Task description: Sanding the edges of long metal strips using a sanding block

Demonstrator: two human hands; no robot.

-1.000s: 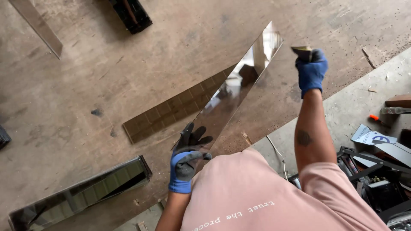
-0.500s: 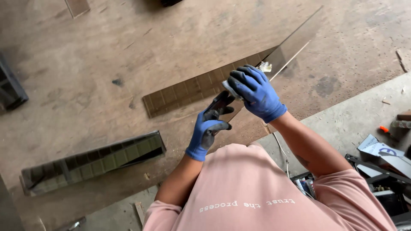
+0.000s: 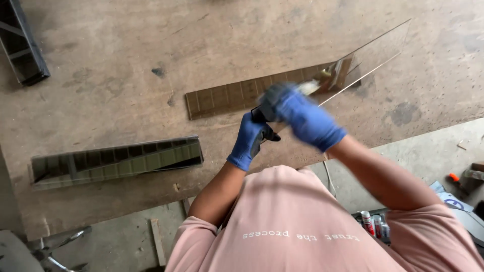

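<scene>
My left hand (image 3: pixel 248 139), in a blue glove, grips the near end of a long, narrow reflective glass strip (image 3: pixel 373 50). The strip rises tilted from my hands toward the upper right over a big brown board (image 3: pixel 116 75). My right hand (image 3: pixel 305 118), also in a blue glove, is motion-blurred just above the left hand at the strip's near end. A small pale thing shows past its fingers; I cannot tell what it holds. Behind my hands, a second strip (image 3: pixel 232 97) lies flat on the board.
A third mirrored strip (image 3: pixel 116 158) lies on the board at the left, near its front edge. A dark metal frame (image 3: pixel 22 45) sits at the top left. Small cans (image 3: pixel 374 225) and tools lie on the concrete floor at the lower right, metal pliers (image 3: pixel 65 242) at the lower left.
My right hand came from the strip's far end back to the near end beside my left hand. The strip has swung lower and further right.
</scene>
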